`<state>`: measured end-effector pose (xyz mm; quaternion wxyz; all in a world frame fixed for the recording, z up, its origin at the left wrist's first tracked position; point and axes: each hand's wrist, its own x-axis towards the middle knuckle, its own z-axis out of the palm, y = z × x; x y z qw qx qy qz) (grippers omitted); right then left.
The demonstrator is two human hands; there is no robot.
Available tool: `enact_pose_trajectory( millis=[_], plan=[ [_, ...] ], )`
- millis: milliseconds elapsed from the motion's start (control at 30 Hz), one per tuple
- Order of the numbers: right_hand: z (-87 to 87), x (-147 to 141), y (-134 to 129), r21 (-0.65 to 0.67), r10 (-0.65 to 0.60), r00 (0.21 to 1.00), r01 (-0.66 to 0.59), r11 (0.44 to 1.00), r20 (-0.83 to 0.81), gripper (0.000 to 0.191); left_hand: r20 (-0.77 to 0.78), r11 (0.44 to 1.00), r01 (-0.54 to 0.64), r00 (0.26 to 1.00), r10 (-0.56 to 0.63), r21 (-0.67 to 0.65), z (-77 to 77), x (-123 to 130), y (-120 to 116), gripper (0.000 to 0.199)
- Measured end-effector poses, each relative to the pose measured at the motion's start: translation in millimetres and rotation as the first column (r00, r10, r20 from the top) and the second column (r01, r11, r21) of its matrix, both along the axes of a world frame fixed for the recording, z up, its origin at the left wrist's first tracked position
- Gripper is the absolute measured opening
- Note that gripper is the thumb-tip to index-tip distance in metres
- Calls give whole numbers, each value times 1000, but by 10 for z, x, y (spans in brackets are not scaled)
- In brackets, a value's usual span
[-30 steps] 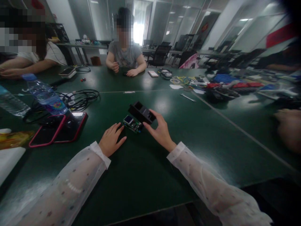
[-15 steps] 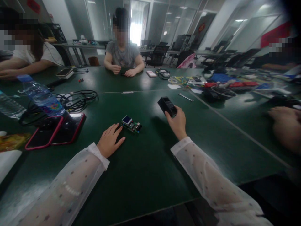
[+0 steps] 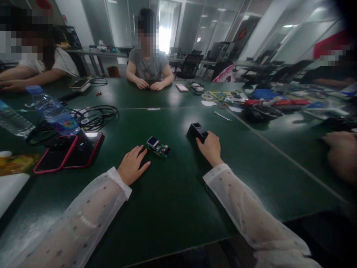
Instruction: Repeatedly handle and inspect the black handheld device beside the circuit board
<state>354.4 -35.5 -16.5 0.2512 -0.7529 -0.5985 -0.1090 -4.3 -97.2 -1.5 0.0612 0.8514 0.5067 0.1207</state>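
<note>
My right hand [image 3: 211,148] grips a small black box-shaped case [image 3: 197,131] with openings in its upper face, down at the tabletop. Thumb and fingers close around its near end. To the left lies a small green circuit board [image 3: 158,146] with a little screen at one end and black parts at the other. My left hand [image 3: 133,164] rests palm down on the green table [image 3: 164,208], fingers spread, its fingertips beside the screen end of the board. Whether they touch the board I cannot tell.
Two phones in pink-red cases [image 3: 83,150], a water bottle [image 3: 55,111] and coiled black cables [image 3: 103,113] lie at the left. A wrench [image 3: 222,116] lies beyond my right hand. Cluttered cables and bags [image 3: 267,106] cover the far right. A person [image 3: 150,67] sits opposite; another hand [image 3: 341,149] is at right.
My right hand has lowered the black case from above the table down to its surface. My left hand and the circuit board have stayed in place; the view has shifted slightly.
</note>
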Motion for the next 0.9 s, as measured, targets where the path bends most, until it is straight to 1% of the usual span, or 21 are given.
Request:
enact_pose_trajectory(
  millis=[67,167,333,433,633,900],
  plan=[
    [-31,1,-3,-10,11,999,-10,1000,43,68,9,1000,-4,1000,4,9,-1,0,-2,57],
    [-62,2,-5,12,20,997,-21,1000,72,78,11,1000,-10,1000,10,1,-2,-2,1,57],
    [-55,1,1,51,28,997,-31,998,68,82,-7,999,-11,1000,11,-35,16,-1,0,59],
    [-11,-15,-8,36,35,998,-38,999,60,79,-16,999,-14,1000,13,-42,23,2,-3,61],
    [76,-47,-48,30,48,998,-49,998,31,64,-7,1000,0,1000,0,-20,3,-6,4,61],
    [76,-52,-45,68,44,998,-46,997,34,60,0,1000,-4,1000,4,-21,-34,-15,17,61]
  ],
)
